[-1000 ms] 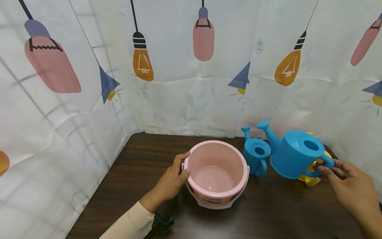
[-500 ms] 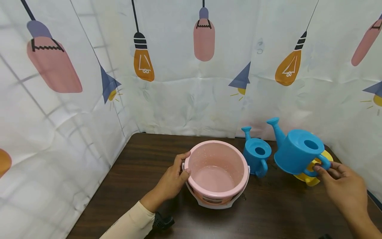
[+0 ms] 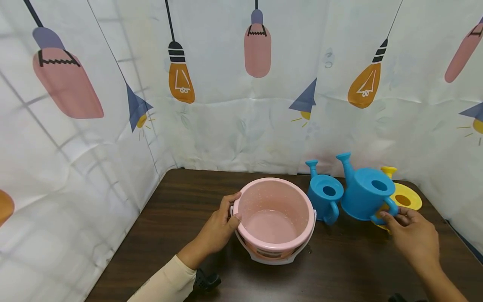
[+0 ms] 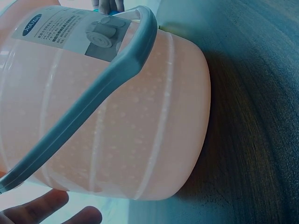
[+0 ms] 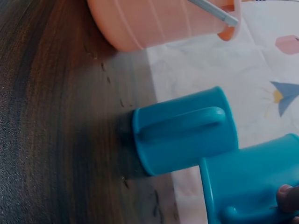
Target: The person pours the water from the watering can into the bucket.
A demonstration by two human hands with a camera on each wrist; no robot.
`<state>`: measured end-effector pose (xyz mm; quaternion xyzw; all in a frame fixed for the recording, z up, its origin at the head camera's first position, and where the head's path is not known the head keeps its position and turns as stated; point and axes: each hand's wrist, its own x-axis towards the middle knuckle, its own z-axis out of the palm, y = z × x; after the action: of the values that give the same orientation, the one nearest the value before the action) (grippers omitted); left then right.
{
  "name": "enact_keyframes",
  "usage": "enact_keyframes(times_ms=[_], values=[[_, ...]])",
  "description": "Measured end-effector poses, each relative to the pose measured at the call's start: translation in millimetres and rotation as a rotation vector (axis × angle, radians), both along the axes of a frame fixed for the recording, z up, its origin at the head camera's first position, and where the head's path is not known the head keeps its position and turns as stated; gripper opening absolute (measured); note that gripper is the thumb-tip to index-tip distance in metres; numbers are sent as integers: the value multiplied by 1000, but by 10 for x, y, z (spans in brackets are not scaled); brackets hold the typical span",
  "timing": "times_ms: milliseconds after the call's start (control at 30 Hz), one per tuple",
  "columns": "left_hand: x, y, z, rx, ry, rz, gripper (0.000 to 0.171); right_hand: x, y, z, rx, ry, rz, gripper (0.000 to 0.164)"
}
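Note:
My left hand (image 3: 214, 230) holds the left rim of a pink bucket (image 3: 274, 240), thumb and fingers on its edge. Droplets dot the bucket's inner wall, and its grey-white carrying handle hangs down in front. In the right hand (image 3: 415, 237) is the handle of a larger blue watering can (image 3: 358, 202), pinched between thumb and fingers, its spout pointing up and away. Whether that can touches the table cannot be told. A smaller blue watering can (image 5: 184, 133) stands upright between it and the bucket. Partly hidden behind the larger can is a yellow watering can (image 3: 412, 199).
Everything is on a dark wood-grain table (image 3: 181, 201), with small wet spots (image 3: 309, 250) right of the bucket. A white curtain (image 3: 226, 130) printed with lamps hangs along the back and left. Near the left sleeve is a black strapped device (image 3: 206, 280).
My right hand has carried the larger blue watering can leftward and lowered it beside the smaller one, uncovering more of the yellow can. The left hand and bucket have stayed put.

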<state>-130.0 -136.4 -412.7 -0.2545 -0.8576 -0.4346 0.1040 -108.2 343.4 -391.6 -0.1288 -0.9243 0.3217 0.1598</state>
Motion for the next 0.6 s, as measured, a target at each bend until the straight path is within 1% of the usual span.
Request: enact_keyframes(times_ms=[167,400,600], values=[[-7,-4,-7,-2,6,-2,54,-58,-64,-54,-1,-8,1,62],[-14,1,-7,-2,-4,-4,54,-136,-110,-125,-15,-67,-19,60],[-7,-1,-6,-3,-20,3,54,-178,-157,-220,-24,-50,-27,56]])
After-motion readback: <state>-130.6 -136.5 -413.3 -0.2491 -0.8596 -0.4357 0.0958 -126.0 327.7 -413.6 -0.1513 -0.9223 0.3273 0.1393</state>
